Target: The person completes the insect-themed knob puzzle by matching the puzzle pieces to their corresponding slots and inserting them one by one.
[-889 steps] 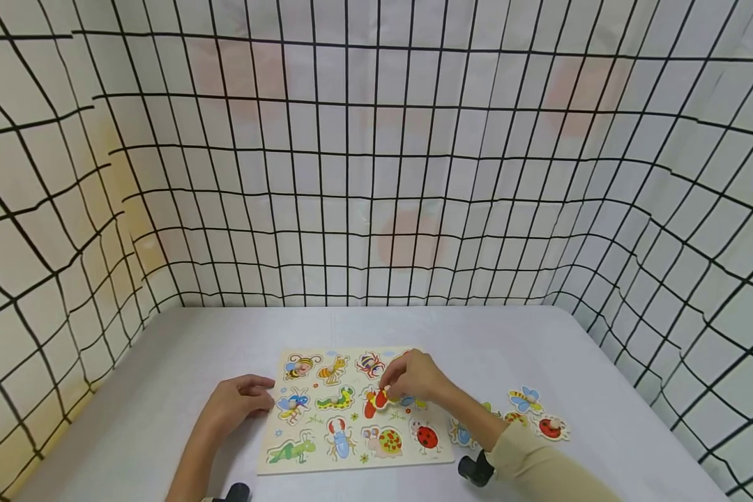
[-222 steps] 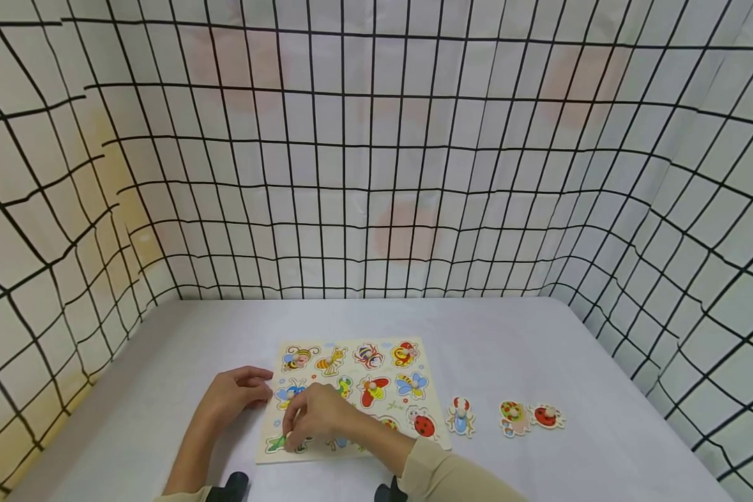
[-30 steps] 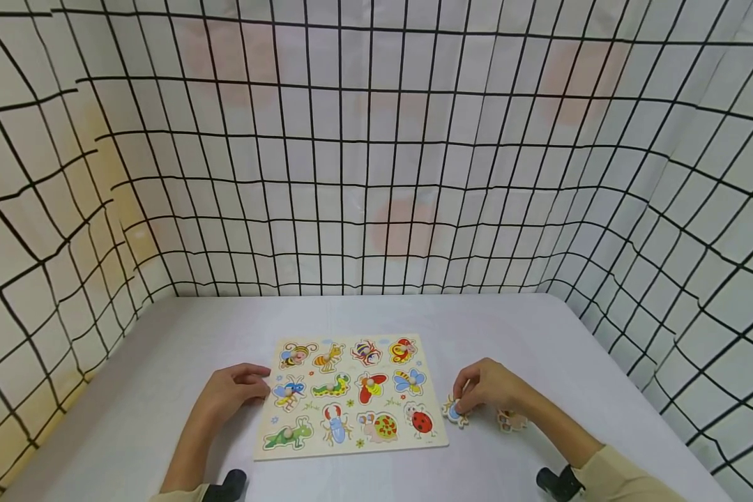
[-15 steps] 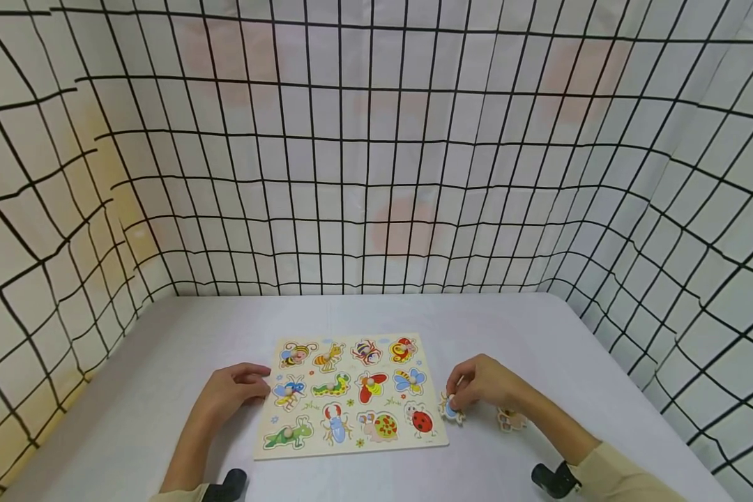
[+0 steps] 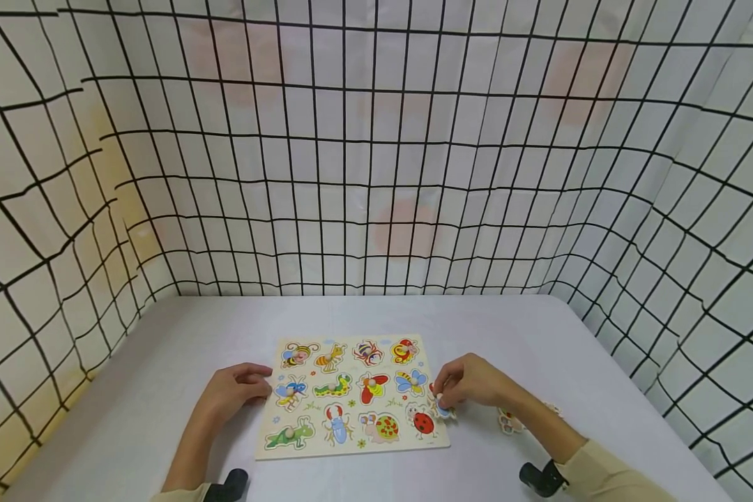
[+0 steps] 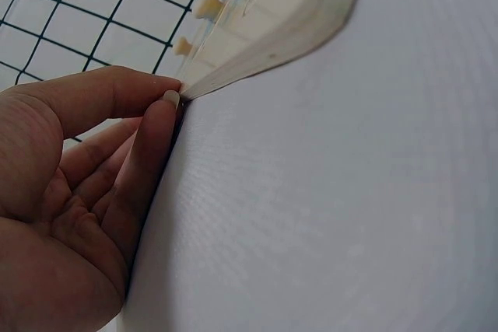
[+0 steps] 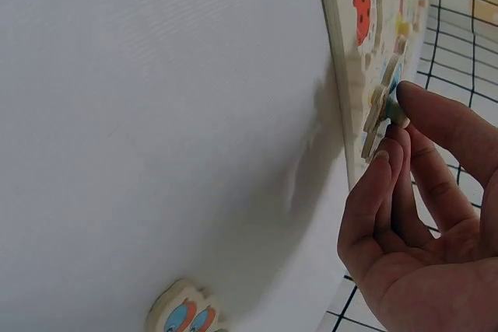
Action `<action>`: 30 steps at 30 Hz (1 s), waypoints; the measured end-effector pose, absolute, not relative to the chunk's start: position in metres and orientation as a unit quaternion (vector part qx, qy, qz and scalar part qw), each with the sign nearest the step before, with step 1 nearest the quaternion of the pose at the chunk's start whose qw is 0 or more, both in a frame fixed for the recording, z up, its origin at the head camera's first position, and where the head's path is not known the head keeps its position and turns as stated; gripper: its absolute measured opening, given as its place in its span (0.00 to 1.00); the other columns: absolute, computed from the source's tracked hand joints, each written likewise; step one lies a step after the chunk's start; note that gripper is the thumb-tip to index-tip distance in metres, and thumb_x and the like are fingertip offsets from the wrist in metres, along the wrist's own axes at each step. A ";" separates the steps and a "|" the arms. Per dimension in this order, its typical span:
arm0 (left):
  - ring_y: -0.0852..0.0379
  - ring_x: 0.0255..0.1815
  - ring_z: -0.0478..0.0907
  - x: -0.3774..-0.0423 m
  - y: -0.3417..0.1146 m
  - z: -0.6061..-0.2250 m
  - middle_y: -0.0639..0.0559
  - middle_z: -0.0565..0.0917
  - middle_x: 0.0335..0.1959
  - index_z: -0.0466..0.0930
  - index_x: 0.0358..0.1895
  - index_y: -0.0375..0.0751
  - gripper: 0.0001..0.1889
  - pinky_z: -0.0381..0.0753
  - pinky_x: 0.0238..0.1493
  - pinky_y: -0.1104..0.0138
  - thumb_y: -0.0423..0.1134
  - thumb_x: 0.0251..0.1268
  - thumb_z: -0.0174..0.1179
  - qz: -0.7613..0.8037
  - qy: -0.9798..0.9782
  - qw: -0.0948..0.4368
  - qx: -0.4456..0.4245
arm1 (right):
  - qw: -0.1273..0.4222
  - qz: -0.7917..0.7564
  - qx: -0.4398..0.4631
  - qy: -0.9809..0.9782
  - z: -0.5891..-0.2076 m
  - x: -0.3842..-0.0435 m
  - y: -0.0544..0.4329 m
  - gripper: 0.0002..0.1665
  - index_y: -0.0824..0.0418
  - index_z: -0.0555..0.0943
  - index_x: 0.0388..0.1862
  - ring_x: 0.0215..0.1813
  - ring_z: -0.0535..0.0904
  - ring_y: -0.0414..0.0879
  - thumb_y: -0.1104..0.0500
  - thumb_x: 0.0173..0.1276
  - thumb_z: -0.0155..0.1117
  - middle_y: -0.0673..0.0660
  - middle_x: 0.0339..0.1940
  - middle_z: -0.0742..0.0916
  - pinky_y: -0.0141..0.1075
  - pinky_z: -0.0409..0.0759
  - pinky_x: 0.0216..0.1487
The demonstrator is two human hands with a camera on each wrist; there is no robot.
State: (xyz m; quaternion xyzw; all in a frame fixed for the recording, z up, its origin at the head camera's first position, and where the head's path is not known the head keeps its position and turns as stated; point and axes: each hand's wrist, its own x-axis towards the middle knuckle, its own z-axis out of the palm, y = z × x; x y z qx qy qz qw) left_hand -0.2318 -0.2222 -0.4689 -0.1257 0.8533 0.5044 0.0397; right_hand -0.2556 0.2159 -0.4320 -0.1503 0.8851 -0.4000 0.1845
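Observation:
My right hand (image 5: 473, 382) pinches the knob of a blue stag-beetle puzzle piece (image 5: 444, 411), held tilted above the right edge of the wooden insect puzzle board (image 5: 351, 452). In the right wrist view the thumb and fingers meet round the knob of that beetle piece (image 7: 383, 106). At the board's left edge, my left hand (image 5: 232, 392) rests with relaxed fingers, its thumb and index fingertip touching the edge, as the left wrist view shows close up. Knobbed pieces fill the upper two rows and the grasshopper (image 5: 290, 434). The printed beetle (image 5: 337, 425), snail (image 5: 381, 427) and ladybug (image 5: 422, 422) spots hold no piece.
A snail piece (image 5: 510, 422) lies on the white table (image 5: 339, 484), right of the board, partly behind my right forearm. Another piece (image 5: 553, 410) just shows beyond the arm. White walls with black grid lines (image 5: 376, 174) enclose the table.
Over the last second my right hand has carried the beetle piece leftward to the board's right edge. Since the older frames, several pieces have gone into the board. My left hand stays put.

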 end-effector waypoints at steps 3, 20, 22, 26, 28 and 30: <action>0.54 0.32 0.81 -0.232 -0.222 -0.469 0.50 0.88 0.33 0.84 0.55 0.36 0.19 0.81 0.40 0.66 0.36 0.59 0.69 0.507 0.852 0.038 -0.126 | 0.185 -0.404 -0.156 0.882 -0.430 -0.257 0.210 0.09 0.59 0.88 0.34 0.29 0.77 0.43 0.61 0.54 0.79 0.51 0.25 0.86 0.35 0.73 0.30; 0.54 0.33 0.81 -0.231 -0.222 -0.469 0.49 0.88 0.34 0.84 0.54 0.36 0.18 0.81 0.39 0.67 0.35 0.59 0.68 0.508 0.850 0.038 -0.129 | 0.185 -0.391 -0.184 0.883 -0.429 -0.262 0.167 0.06 0.54 0.89 0.31 0.32 0.77 0.42 0.59 0.54 0.79 0.49 0.24 0.86 0.34 0.74 0.35; 0.54 0.33 0.81 -0.231 -0.222 -0.468 0.49 0.88 0.34 0.84 0.54 0.36 0.18 0.81 0.39 0.67 0.35 0.59 0.68 0.510 0.850 0.039 -0.128 | 0.186 -0.389 -0.186 0.883 -0.428 -0.262 0.161 0.06 0.53 0.89 0.31 0.32 0.78 0.42 0.59 0.54 0.79 0.49 0.24 0.86 0.35 0.74 0.36; 0.54 0.33 0.81 -0.231 -0.221 -0.467 0.49 0.88 0.34 0.84 0.54 0.36 0.18 0.81 0.40 0.67 0.34 0.59 0.68 0.513 0.848 0.041 -0.129 | 0.189 -0.386 -0.199 0.881 -0.428 -0.261 0.148 0.05 0.52 0.89 0.30 0.33 0.79 0.42 0.59 0.55 0.78 0.47 0.26 0.87 0.35 0.76 0.37; 0.54 0.33 0.81 -0.231 -0.221 -0.467 0.49 0.88 0.34 0.84 0.54 0.36 0.18 0.81 0.40 0.67 0.34 0.59 0.68 0.512 0.848 0.042 -0.129 | 0.191 -0.387 -0.209 0.877 -0.428 -0.260 0.142 0.05 0.52 0.89 0.30 0.33 0.80 0.42 0.60 0.55 0.78 0.47 0.26 0.88 0.35 0.77 0.38; 0.54 0.33 0.81 -0.231 -0.221 -0.467 0.49 0.88 0.34 0.84 0.54 0.36 0.18 0.81 0.40 0.67 0.34 0.59 0.68 0.511 0.849 0.042 -0.129 | 0.194 -0.389 -0.218 0.874 -0.428 -0.259 0.137 0.05 0.53 0.89 0.30 0.33 0.81 0.42 0.60 0.55 0.78 0.47 0.27 0.88 0.34 0.77 0.37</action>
